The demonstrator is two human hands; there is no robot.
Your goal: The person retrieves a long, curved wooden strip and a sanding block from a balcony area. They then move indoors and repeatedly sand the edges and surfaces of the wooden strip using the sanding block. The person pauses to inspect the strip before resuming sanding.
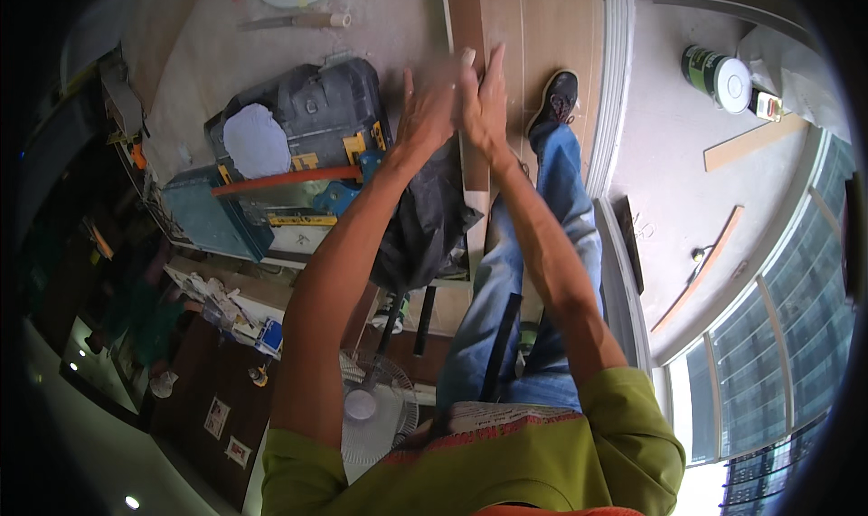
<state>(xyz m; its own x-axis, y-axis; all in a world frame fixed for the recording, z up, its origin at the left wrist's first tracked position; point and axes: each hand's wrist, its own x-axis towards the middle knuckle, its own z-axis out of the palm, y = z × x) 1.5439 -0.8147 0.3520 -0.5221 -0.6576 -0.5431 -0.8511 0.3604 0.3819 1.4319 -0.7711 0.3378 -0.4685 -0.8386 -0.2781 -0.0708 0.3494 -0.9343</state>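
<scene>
My left hand [429,116] and my right hand [486,113] are close together over a long upright wooden panel [467,14]. The right hand's fingers stretch forward, apart, with nothing seen between them. On the left hand one outer finger sticks out, while the other fingers are smeared by motion; I see nothing held in it. A small pale tip shows between the hands, too small to name. Below the left hand lies a black bag or cloth [420,217]. A black toolbox [312,109] stands to its left, with a roundish pale piece [256,139] on top.
A handsaw with an orange-red edge [285,180] lies by the toolbox. A fan [362,403] stands near my left arm. Past a sliding-door track [608,91] at right are a paint can [716,79] and wooden strips [750,142]. My shoe [555,98] is on the tiled floor.
</scene>
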